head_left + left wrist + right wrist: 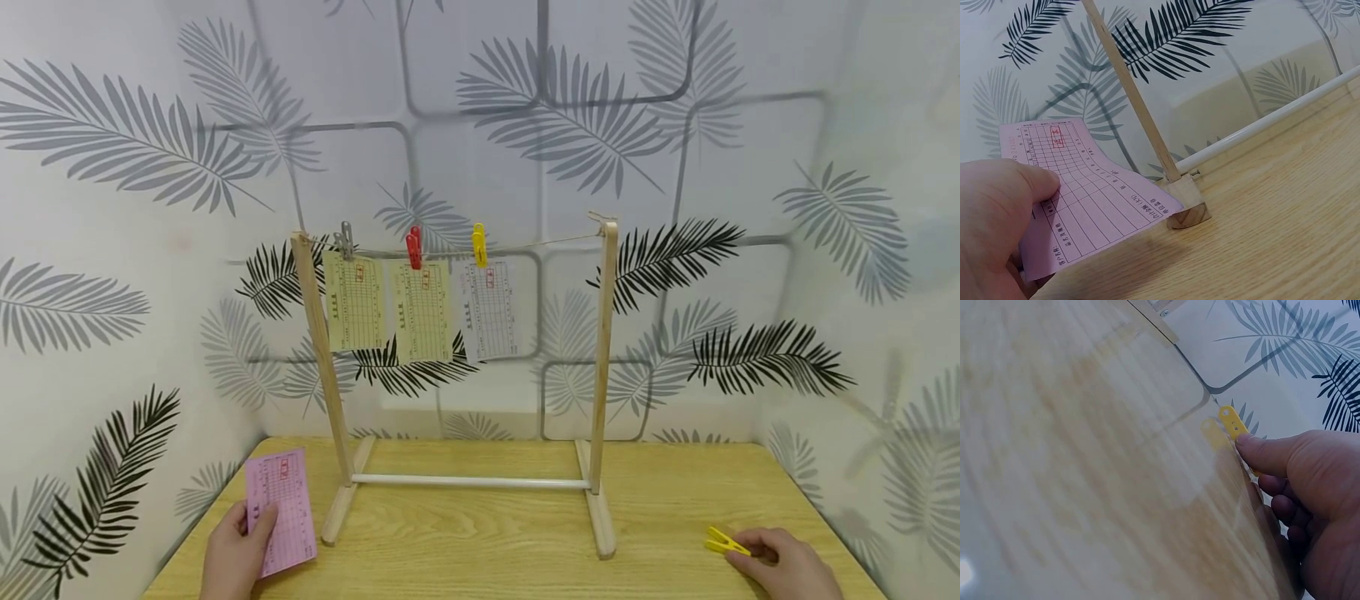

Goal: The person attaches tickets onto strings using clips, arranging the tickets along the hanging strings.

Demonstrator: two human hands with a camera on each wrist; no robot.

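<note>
At the lower left, my left hand point(238, 546) pinches a pink printed form point(288, 521) by its edge, thumb on the printed face. The left wrist view shows this pink form point(1091, 194) bending slightly, close to the foot of a wooden post. My right hand point(787, 562), low at the right, pinches a yellow clothespin point(723, 542) between thumb and fingers. In the right wrist view the yellow clothespin point(1233, 423) sticks out beyond the thumb. From a string, a grey clip point(345, 242), a red clip point(414, 248) and another yellow clip point(479, 246) hold up printed sheets.
Two yellow-green sheets point(422, 312) and a white sheet point(491, 312) hang at the string's left and middle. A wooden stand with a left post point(324, 367), right post point(602, 358) and white crossbar point(472, 482) stands on the wooden table point(465, 533). Patterned walls enclose it.
</note>
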